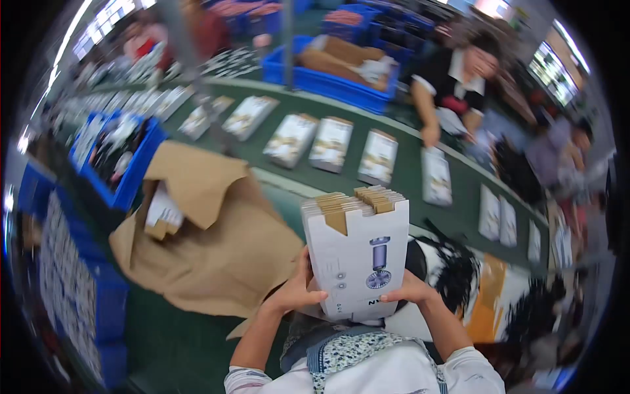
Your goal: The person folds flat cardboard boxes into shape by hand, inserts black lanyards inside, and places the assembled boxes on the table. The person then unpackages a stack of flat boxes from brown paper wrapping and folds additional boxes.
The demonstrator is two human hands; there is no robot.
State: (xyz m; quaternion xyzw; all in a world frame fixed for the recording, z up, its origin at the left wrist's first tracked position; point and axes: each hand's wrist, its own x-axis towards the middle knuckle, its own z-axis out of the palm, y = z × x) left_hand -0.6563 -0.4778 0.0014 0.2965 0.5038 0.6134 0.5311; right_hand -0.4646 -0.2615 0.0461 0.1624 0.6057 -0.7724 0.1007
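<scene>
Both my hands grip a thick stack of flat white cartons (354, 262), held upright in front of my apron. The front carton has a printed picture of a device, and brown cardboard flaps show along the top edge. My left hand (296, 292) presses the stack's left side, thumb across the front. On the right side, my right hand (413, 289) holds its lower edge with the thumb on the printed face. The fingers behind the stack are hidden. Left of the stack lies crumpled brown wrapping paper (216, 262) with some white cartons (163, 213) inside.
Beyond the stack runs a green conveyor belt (256, 154) with several bundles of white boxes (331, 144). A blue crate (328, 82) stands behind it, another blue bin (118, 154) at left. A co-worker (453, 85) reaches over the belt. Black strips (456, 269) lie at right.
</scene>
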